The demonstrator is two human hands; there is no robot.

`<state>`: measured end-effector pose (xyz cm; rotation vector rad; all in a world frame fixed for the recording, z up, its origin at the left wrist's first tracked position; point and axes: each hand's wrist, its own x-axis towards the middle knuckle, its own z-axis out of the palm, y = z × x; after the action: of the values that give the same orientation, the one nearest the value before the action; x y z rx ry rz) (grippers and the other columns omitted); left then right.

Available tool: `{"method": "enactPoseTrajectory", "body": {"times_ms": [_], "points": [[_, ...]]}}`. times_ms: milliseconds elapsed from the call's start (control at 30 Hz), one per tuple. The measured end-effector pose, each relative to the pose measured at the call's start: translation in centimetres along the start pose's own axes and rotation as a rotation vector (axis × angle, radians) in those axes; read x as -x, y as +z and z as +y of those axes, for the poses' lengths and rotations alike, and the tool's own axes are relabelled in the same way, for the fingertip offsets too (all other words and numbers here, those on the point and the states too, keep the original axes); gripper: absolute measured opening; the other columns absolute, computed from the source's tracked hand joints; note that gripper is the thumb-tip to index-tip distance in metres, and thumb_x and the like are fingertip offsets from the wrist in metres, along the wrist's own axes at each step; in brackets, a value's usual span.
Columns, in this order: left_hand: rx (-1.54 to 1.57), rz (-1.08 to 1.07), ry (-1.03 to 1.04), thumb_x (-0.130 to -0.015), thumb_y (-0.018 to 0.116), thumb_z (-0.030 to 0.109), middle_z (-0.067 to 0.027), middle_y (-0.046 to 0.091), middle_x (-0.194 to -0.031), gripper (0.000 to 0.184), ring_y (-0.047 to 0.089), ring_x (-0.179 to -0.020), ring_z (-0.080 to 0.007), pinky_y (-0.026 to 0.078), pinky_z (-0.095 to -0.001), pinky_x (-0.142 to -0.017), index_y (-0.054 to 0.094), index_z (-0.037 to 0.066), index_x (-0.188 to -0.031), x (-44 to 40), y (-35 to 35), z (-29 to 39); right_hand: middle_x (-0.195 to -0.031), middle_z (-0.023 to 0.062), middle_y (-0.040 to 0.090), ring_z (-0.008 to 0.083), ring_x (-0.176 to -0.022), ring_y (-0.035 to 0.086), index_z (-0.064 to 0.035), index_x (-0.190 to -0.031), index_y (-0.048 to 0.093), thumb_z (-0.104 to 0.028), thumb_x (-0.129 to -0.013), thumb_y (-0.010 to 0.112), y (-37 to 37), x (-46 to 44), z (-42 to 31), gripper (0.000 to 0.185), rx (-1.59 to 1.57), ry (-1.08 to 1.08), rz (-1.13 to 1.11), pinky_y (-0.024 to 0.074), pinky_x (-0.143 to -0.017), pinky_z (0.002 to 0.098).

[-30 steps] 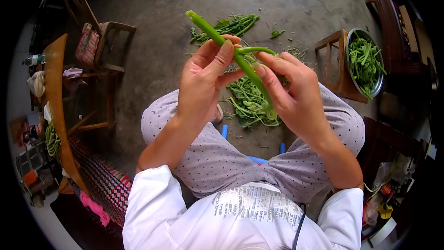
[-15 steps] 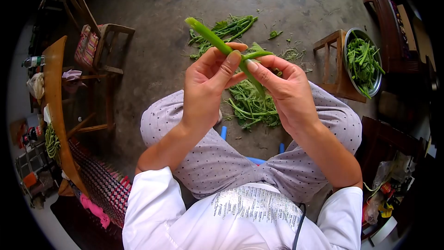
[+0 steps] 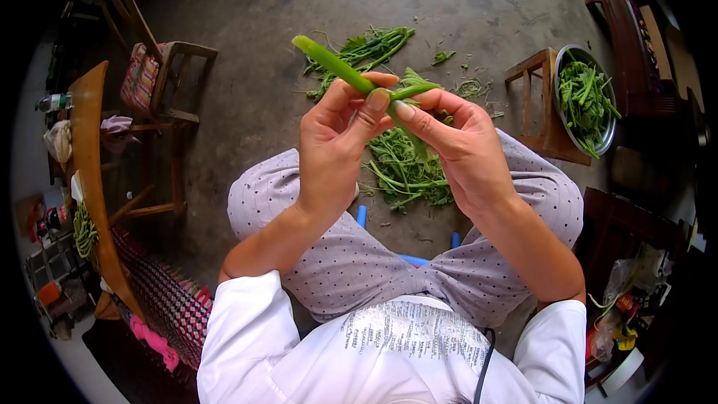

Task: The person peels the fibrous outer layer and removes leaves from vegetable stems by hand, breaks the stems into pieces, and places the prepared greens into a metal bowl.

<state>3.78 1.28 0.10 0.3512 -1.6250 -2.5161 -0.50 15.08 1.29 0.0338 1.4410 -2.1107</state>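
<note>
Stalk [image 3: 333, 61] in fingers [image 3: 369, 110], long axis diag., free end fwd-L.

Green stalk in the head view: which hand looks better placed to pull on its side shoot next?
Right, probably. The right hand has its thumb and forefinger at the base of the side shoot, while the left hand grips the green stalk and could steady it.

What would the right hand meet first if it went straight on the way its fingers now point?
Beyond the thin green piece it pinches, the right hand would probably meet the left hand, whose thumb and fingers hold the thick green stalk; exact depth is unclear from this one view.
</note>
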Motion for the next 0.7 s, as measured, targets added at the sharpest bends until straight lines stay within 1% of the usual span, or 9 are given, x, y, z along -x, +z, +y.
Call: {"method": "enactPoseTrajectory", "body": {"times_ms": [233, 300, 333, 400, 533, 700], "points": [[0.041, -0.015, 0.011, -0.09, 0.06, 0.016, -0.0023, 0.065, -0.093, 0.021, 0.061, -0.087, -0.0085, 0.051, -0.0223, -0.078, 0.061, 0.003, -0.108, 0.02, 0.08, -0.01, -0.072, -0.0064, 0.051, 0.0003, -0.064, 0.042, -0.0014, -0.088, 0.064, -0.012, -0.085, 0.067, 0.12, 0.12, -0.34, 0.012, -0.008, 0.03, 0.008, 0.0319, -0.054, 0.0161], [-0.01, -0.02, 0.031, -0.092, 0.056, 0.014, -0.006, 0.064, -0.096, 0.024, 0.063, -0.087, -0.0119, 0.054, -0.0254, -0.078, 0.059, 0.002, -0.113, 0.04, -0.09, -0.17, -0.072, -0.0064, 0.051, -0.0001, -0.064, 0.042, -0.0016, -0.088, 0.064, -0.011, -0.085, 0.066, 0.21, 0.09, -0.3, 0.01, -0.038, 0.035, 0.016, 0.0316, -0.054, 0.0157], [-0.01, -0.021, 0.03, -0.092, 0.056, 0.014, -0.006, 0.064, -0.096, 0.024, 0.063, -0.087, -0.0119, 0.054, -0.0254, -0.078, 0.059, 0.002, -0.113, 0.07, 0.02, -0.13, -0.072, -0.0064, 0.051, -0.0001, -0.064, 0.042, -0.0016, -0.088, 0.064, -0.011, -0.085, 0.066, 0.26, 0.09, -0.28, 0.01, -0.038, 0.035, 0.017, 0.0316, -0.054, 0.0157], [0.009, -0.002, 0.021, -0.09, 0.06, 0.015, -0.002, 0.064, -0.094, 0.02, 0.06, -0.088, -0.0081, 0.051, -0.0221, -0.078, 0.062, 0.004, -0.107, 0.18, 0.32, -0.01, -0.073, -0.0065, 0.051, 0.0, -0.065, 0.041, -0.002, -0.088, 0.063, -0.009, -0.085, 0.065, 0.39, 0.09, -0.26, 0.008, -0.042, 0.026, 0.039, 0.0316, -0.055, 0.0156], [-0.029, 0.006, 0.026, -0.09, 0.06, 0.014, -0.001, 0.063, -0.094, 0.02, 0.059, -0.087, -0.0073, 0.051, -0.0219, -0.077, 0.062, 0.004, -0.107, 0.28, 0.38, -0.1, -0.074, -0.0065, 0.051, 0.0001, -0.065, 0.041, -0.0027, -0.086, 0.061, -0.008, -0.085, 0.064, 0.55, 0.01, -0.27, 0.006, -0.061, 0.015, 0.052, 0.0316, -0.055, 0.0156], [-0.035, -0.01, 0.026, -0.09, 0.06, 0.013, 0.0009, 0.063, -0.095, 0.019, 0.058, -0.087, -0.0061, 0.051, -0.0216, -0.077, 0.062, 0.004, -0.107, 0.23, 0.41, -0.36, -0.071, -0.0066, 0.049, -0.0003, -0.064, 0.041, -0.0038, -0.082, 0.059, -0.009, -0.083, 0.064, 0.36, 0.02, -0.23, 0.007, -0.02, 0.033, 0.105, 0.0304, -0.052, 0.0163]]}}
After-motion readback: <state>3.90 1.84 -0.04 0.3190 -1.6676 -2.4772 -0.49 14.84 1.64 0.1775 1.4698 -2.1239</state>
